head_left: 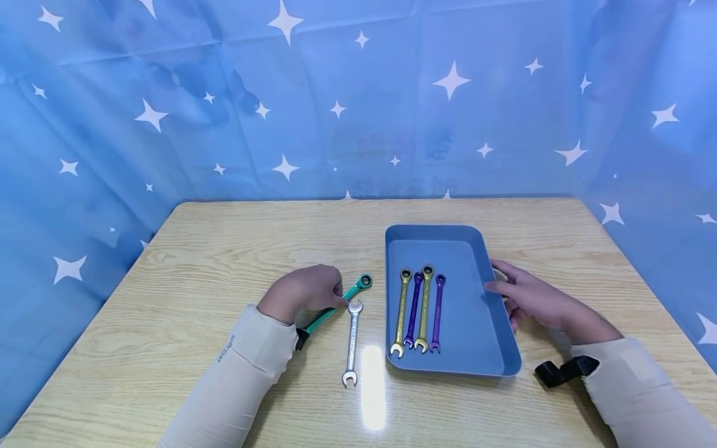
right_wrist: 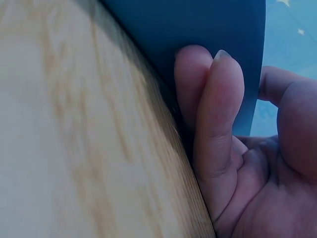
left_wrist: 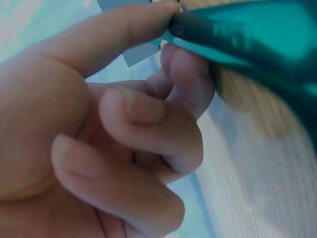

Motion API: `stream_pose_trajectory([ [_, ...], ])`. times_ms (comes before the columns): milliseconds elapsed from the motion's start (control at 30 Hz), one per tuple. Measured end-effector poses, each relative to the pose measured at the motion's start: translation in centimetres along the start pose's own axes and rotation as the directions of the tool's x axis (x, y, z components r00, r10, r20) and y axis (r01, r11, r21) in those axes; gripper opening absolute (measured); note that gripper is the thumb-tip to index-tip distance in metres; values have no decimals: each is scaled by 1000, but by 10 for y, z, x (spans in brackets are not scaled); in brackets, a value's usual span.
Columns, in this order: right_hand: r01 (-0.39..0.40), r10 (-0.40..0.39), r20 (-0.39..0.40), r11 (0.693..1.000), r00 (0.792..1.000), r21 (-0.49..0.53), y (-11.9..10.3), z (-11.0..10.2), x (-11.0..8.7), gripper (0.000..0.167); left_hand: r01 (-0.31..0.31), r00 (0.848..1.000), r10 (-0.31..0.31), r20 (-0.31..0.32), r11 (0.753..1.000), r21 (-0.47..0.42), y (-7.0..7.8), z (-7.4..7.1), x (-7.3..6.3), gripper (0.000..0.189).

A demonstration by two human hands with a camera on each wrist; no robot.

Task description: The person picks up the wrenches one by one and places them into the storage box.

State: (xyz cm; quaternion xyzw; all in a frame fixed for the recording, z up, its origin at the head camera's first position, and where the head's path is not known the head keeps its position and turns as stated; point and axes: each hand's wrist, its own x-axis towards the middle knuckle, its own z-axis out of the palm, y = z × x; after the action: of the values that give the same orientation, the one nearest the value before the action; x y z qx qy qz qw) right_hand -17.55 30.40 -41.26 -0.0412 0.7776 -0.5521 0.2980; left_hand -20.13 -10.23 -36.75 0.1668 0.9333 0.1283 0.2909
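Observation:
Thumb and fingers of my left hand [head_left: 310, 288] pinch a green ratcheting combination wrench [head_left: 353, 291], which slants with its ring end up and to the right. In the left wrist view, the green wrench [left_wrist: 277, 39] is large and blurred, and the other fingers curl into the palm. A silver open-ended wrench [head_left: 352, 345] lies on the table just right of the left hand. My right hand [head_left: 540, 302] grips the right wall of a blue-grey tray [head_left: 465, 330], thumb over the rim. Fingertips press the outer wall of the tray [right_wrist: 218, 25] in the right wrist view.
Inside the tray, on its left side, several wrenches lie side by side: a gold wrench [head_left: 401, 314], a purple wrench [head_left: 414, 311] and others alike. Everything rests on a wood-grain table [head_left: 252, 236], backed by a blue star-patterned curtain [head_left: 336, 137].

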Motion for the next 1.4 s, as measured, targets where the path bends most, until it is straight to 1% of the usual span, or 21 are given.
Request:
stream_pose_trajectory([
  [267,-1,1,7,1000,1000,-5,0,1,0,78,-4,1000,4,14,1000,-4,-1,2,0,33],
  [467,6,-6,4,1000,1000,-11,0,1,0,77,-10,1000,10,15,1000,-6,-1,1,-1,32],
  [733,-2,2,2,1000,1000,-5,2,1,0,78,-30,999,29,37,999,23,0,0,0,45],
  [933,-4,4,2,1000,1000,-7,1,0,0,79,-35,999,35,41,999,19,-1,0,0,40],
  [1067,-11,11,-1,1000,1000,-9,1,0,0,79,-61,997,61,43,998,-4,-2,-1,0,38],
  [1233,-17,17,-7,1000,1000,-13,3,0,2,80,-87,995,89,49,995,-47,-2,0,1,41],
  [1400,-14,14,-6,1000,1000,-18,3,1,3,80,-89,995,92,29,993,-73,-3,1,1,30],
])
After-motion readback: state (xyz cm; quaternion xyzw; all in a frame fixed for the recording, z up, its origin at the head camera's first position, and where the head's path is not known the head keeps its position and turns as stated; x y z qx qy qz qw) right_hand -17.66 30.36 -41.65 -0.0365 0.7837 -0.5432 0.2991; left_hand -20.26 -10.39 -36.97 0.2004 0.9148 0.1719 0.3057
